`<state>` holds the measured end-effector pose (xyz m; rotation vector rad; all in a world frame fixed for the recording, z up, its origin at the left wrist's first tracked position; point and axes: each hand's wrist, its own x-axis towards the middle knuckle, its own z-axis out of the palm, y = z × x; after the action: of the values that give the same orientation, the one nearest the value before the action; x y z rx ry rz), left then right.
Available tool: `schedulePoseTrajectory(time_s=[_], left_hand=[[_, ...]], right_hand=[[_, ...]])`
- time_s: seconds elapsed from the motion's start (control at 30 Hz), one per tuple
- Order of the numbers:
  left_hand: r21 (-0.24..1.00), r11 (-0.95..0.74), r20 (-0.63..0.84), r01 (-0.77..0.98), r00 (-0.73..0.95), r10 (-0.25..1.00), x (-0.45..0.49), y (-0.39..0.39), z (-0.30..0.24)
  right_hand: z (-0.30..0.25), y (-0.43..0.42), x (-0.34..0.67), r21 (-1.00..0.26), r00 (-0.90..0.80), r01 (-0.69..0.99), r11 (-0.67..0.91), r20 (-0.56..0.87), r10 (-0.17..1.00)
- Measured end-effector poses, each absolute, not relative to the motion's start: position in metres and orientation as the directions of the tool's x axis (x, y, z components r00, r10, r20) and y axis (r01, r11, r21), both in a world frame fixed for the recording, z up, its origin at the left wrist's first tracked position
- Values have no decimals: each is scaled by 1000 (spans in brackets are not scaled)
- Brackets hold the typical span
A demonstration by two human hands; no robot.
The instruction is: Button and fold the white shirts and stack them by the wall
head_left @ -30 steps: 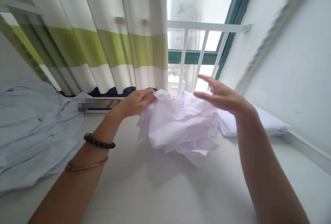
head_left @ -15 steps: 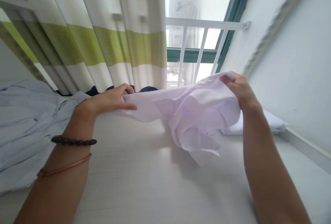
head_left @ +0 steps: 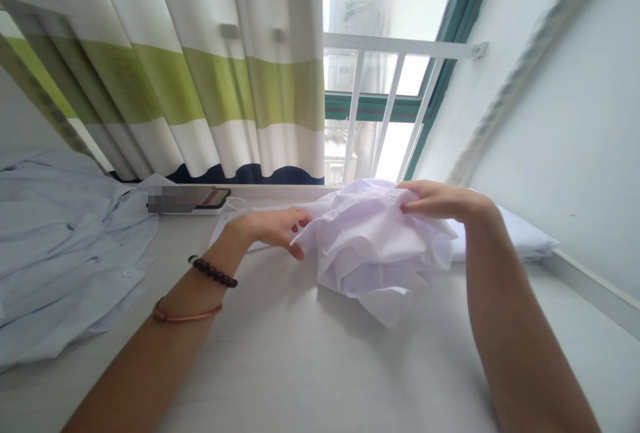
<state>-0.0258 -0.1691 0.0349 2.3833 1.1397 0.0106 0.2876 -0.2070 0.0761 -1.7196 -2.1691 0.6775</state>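
Note:
A rumpled white shirt (head_left: 370, 239) lies bunched on the pale surface in front of me, one pointed flap spreading toward me. My right hand (head_left: 440, 201) pinches its upper right part between thumb and fingers. At the shirt's left edge is my left hand (head_left: 277, 227), thumb and fingers apart around a corner of the cloth; no firm grip shows. Dark beads (head_left: 214, 271) and a copper-coloured bangle (head_left: 187, 317) circle my left wrist and forearm. Flat white cloth (head_left: 235, 216) extends behind my left hand, partly hidden.
Piled white shirts (head_left: 65, 253) lie at left, one button showing. A phone (head_left: 213, 198) rests near the back edge. Folded white cloth (head_left: 520, 236) sits by the right wall, partly behind my arm. A striped curtain (head_left: 210, 86) and white railing (head_left: 400, 45) stand at the back.
The stretched shirt has come down and bunched up on the surface. My left hand has moved right and toward me, uncovering the phone; my right hand has lowered and shifted slightly left.

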Motion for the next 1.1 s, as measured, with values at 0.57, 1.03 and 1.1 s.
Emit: schedulePoseTrajectory(time_s=[0.57,1.03,1.1], left_hand=[[857,-389,193,339,489,851,16,-214,61],[935,-239,-66,260,793,605,-11,-196,47],[924,-267,-59,275,790,610,-10,-195,46]], right_hand=[[83,-223,232,-600,-541,590,541,204,816],[83,-219,246,-734,-279,333,592,523,805],[84,-217,255,-720,-137,325,613,605,784]])
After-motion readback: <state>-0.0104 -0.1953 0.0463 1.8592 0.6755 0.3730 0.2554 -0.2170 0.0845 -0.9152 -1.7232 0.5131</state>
